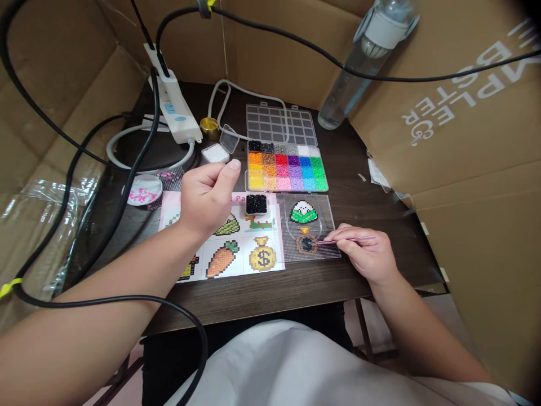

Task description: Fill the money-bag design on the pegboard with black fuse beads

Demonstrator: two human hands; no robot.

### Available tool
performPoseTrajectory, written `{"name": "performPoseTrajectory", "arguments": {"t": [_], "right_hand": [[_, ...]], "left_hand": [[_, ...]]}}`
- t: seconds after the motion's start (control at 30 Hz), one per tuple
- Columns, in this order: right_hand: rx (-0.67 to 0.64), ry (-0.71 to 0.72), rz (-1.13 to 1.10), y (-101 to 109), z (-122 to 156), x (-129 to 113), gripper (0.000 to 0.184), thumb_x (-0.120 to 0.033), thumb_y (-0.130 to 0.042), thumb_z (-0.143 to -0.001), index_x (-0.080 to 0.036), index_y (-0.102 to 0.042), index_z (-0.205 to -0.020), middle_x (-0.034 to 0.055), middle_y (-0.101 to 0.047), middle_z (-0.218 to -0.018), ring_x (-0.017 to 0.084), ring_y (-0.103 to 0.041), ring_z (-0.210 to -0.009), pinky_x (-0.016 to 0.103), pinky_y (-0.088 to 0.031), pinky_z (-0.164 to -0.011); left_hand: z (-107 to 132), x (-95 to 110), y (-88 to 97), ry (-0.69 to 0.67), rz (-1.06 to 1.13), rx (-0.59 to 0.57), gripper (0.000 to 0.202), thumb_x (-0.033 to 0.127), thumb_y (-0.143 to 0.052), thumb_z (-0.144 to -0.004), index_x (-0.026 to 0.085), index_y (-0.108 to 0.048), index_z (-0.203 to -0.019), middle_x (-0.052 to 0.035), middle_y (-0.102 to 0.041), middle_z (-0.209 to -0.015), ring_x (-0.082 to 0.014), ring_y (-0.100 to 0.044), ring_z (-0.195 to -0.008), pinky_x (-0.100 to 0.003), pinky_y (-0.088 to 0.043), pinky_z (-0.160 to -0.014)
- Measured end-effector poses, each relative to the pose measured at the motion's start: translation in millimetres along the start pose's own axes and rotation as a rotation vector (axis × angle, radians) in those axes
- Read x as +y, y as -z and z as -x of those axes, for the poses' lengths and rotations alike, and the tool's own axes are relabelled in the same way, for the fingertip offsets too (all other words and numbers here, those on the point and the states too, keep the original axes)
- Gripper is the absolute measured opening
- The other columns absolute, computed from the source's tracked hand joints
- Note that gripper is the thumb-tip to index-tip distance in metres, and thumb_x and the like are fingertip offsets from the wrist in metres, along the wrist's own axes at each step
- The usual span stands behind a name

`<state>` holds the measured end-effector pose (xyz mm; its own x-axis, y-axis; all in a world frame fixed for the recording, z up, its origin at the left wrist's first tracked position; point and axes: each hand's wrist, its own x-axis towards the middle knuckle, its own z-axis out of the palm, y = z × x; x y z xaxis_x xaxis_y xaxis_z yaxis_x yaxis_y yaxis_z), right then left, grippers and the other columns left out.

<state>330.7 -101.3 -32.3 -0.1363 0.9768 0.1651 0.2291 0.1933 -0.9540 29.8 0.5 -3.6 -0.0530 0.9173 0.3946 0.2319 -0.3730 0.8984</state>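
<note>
My right hand [367,251] rests on the table's front right and pinches thin pink tweezers [344,241]; their tip touches a brown and black bead figure [306,243] on the clear pegboard [327,225]. Above it on the same board lies a finished green and white bead shape [304,212]. My left hand [208,194] hovers over the pattern sheet [236,256], fingers curled with thumb against forefinger; what it holds, if anything, I cannot make out. A small tray of black beads [256,204] stands just right of it.
A bead organiser [287,164] with many coloured compartments lies open behind the pegboard. A small box of white beads [215,152], a gold cap [209,126], a power strip [177,110], black cables [127,192] and a water bottle [359,62] stand behind. Cardboard walls [465,129] close in all round.
</note>
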Motion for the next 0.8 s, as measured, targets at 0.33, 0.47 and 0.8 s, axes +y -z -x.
{"name": "performPoseTrajectory", "arguments": {"t": [0.33,0.47,0.8], "right_hand": [[0.012,0.009,-0.029,-0.3,-0.8,2.2,0.011,-0.024,-0.069,-0.085,-0.026,-0.08,-0.086,0.006,-0.078,-0.085,0.023,-0.07,-0.079,0.038,-0.056,-0.072],[0.006,0.002,-0.035,-0.4,-0.9,2.7,0.011,-0.024,-0.069,-0.086,-0.026,-0.08,-0.087,0.0056,-0.078,-0.085,0.022,-0.07,-0.079,0.038,-0.056,-0.072],[0.019,-0.02,-0.021,0.7,-1.7,1.2,0.01,-0.027,-0.07,-0.085,-0.025,-0.08,-0.085,0.0064,-0.078,-0.085,0.022,-0.071,-0.08,0.037,-0.057,-0.073]], "left_hand": [[-0.3,-2.5,0.8,0.005,0.001,-0.007,0.057,0.046,-0.057,-0.091,0.019,-0.035,-0.047,0.0024,-0.032,-0.044,-0.0095,-0.03,-0.043,-0.033,-0.023,-0.044],[-0.3,-2.0,0.9,0.004,-0.003,-0.006,0.057,0.047,-0.057,-0.091,0.019,-0.035,-0.047,0.0023,-0.033,-0.044,-0.0095,-0.031,-0.043,-0.033,-0.023,-0.044],[-0.5,-3.9,1.0,0.002,0.013,-0.008,0.058,0.048,-0.058,-0.09,0.019,-0.034,-0.047,0.0026,-0.031,-0.044,-0.0091,-0.029,-0.043,-0.033,-0.023,-0.044]]}}
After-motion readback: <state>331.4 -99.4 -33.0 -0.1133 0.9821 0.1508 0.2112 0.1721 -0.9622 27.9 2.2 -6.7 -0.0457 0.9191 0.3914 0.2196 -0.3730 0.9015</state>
